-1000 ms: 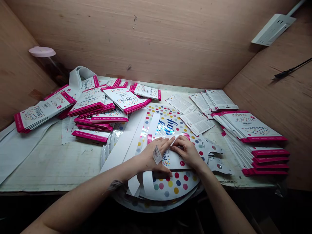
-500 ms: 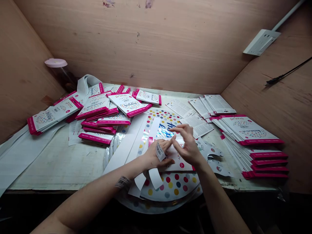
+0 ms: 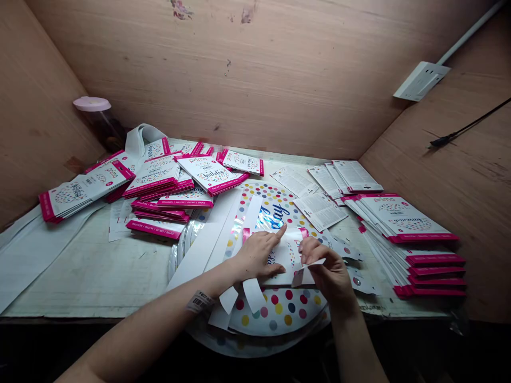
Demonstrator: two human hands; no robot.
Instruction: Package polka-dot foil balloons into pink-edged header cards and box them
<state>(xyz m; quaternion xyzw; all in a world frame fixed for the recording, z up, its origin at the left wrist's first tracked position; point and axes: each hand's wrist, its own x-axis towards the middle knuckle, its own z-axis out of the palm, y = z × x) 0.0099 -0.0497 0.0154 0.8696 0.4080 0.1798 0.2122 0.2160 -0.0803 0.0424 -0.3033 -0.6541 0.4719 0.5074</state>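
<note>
The left hand (image 3: pixel 261 256) lies flat with its fingers spread over a white card packet with pink edges and coloured dots (image 3: pixel 291 254). The packet rests beneath both hands, on a round white foil balloon printed with multicoloured spots and blue lettering (image 3: pixel 275 314). The right hand (image 3: pixel 328 266), apart from the left, has its thumb and fingers pinched on a small white slip (image 3: pixel 306 272) above the packet's right end. A white barcode sticker (image 3: pixel 200 301) is stuck to the left forearm near the wrist.

Beside the left hand, long flat white paper strips (image 3: pixel 207 239) slant across the balloon, and a short curling white paper strip (image 3: pixel 252 295) sticks out below its palm. Beyond the left hand and further left, pink-and-white card packets (image 3: pixel 159 173) lie heaped on the pale, scuffed tabletop (image 3: pixel 99 276). To the right of the right hand stands a leaning stack of similar packets (image 3: pixel 411 215). Ahead of the right hand are white cards covered in small grey print (image 3: pixel 321 210).
</note>
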